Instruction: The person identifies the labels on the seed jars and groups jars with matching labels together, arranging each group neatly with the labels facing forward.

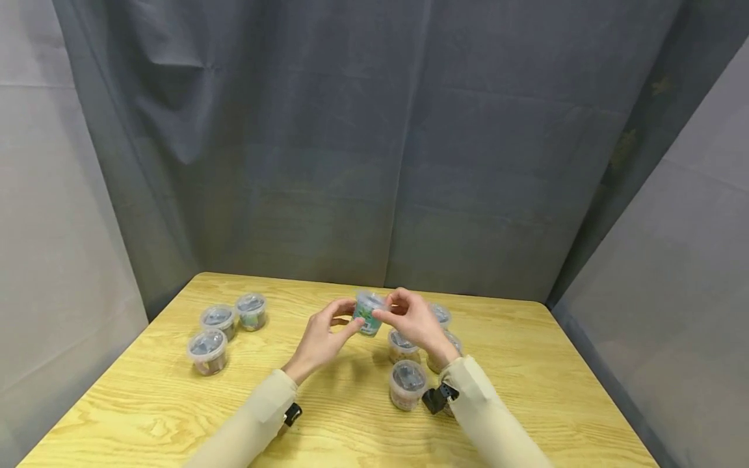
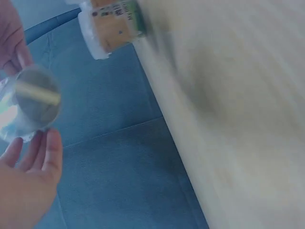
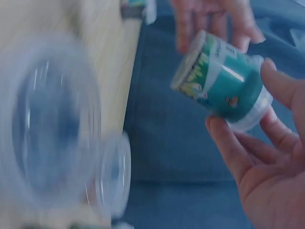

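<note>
Left hand [image 1: 320, 338] and right hand [image 1: 414, 318] both pinch one teal-green tub [image 1: 367, 323], held in the air above the desk [image 1: 526, 370] with its clear lid uppermost and leaning slightly. Taking that tub as the centre of the clock in the head view, the left hand sits at 8 o'clock, thumb on the near side and fingers bent behind; the right hand sits at 3 o'clock, thumb and fingertips closed on the lid end. The left forearm reaches in from 7 o'clock, the right from 5, each in a cream sleeve [image 1: 248, 419] with a small black wrist camera [image 1: 292, 414].

Three lidded tubs [image 1: 207, 354] stand upright towards 9 o'clock, in a slanting row, the two nearer ones close together. On the other side, four more lidded tubs [image 1: 407, 387] can be counted: one at 3 o'clock, one at 4, one between 4 and 5, and one at 5. The right hand and wrist partly cover some of these; something below the right wrist camera is too hidden to tell. A dark curtain [image 1: 328, 162] hangs at 12 o'clock, beyond the desk's far edge.
</note>
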Demonstrator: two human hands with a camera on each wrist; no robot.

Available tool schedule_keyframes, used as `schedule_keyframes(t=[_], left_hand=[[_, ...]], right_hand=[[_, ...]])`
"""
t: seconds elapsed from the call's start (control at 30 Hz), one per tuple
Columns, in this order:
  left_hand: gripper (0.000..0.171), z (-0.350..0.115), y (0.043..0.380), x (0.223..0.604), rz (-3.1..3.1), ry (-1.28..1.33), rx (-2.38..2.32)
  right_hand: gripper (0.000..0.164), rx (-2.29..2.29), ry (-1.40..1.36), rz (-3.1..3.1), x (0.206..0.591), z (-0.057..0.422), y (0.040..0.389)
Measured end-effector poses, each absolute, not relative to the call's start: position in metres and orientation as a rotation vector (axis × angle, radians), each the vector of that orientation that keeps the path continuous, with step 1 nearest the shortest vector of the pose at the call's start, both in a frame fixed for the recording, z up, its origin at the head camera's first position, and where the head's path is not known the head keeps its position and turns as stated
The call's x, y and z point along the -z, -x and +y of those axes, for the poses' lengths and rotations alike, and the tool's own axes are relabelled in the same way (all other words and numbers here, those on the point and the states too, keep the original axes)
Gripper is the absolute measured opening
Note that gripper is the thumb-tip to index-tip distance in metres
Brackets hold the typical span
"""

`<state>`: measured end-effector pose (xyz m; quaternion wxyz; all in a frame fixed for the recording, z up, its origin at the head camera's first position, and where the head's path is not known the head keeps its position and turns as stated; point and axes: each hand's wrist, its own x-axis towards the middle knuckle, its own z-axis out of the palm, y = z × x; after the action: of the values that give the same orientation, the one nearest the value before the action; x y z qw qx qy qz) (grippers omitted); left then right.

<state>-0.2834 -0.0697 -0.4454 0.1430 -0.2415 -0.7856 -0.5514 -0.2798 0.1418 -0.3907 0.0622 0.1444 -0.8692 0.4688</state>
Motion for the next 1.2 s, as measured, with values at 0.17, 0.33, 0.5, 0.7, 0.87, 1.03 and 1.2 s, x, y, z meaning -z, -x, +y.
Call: schedule_keyframes(t=[0.17, 0.33, 0.5, 0.7, 0.87, 1.03, 1.2], left_hand=[[0.043, -0.060, 0.296, 0.436, -2.316, 0.768, 1.623], [0.042, -0.046, 0.309, 0.429, -2.388, 0.849, 1.533], [0.034, -0.031, 0.322, 0.425, -2.417, 0.906, 1.481], [0.025, -0.016, 0.340, 0.433, -2.381, 0.909, 1.417], [0.024, -0.004, 0.352, 0.447, -2.364, 0.891, 1.403], [0.020, 0.002, 0.357, 0.456, -2.424, 0.871, 1.428], [0.013, 0.003, 0.361, 0.457, -2.494, 0.829, 1.413]], right_hand=[[0.024, -1.241, -0.548, -2.703, 0.385, 0.162, 0.292], [0.023, -1.138, -0.702, -2.682, 0.378, 0.178, 0.303], [0.022, -1.044, -0.779, -2.644, 0.376, 0.193, 0.317], [0.020, -0.901, -0.805, -2.689, 0.379, 0.202, 0.332], [0.020, -0.681, -0.829, -2.793, 0.385, 0.205, 0.345], [0.020, -0.519, -0.895, -2.850, 0.391, 0.208, 0.356], [0.020, -0.464, -0.876, -2.867, 0.392, 0.209, 0.362]])
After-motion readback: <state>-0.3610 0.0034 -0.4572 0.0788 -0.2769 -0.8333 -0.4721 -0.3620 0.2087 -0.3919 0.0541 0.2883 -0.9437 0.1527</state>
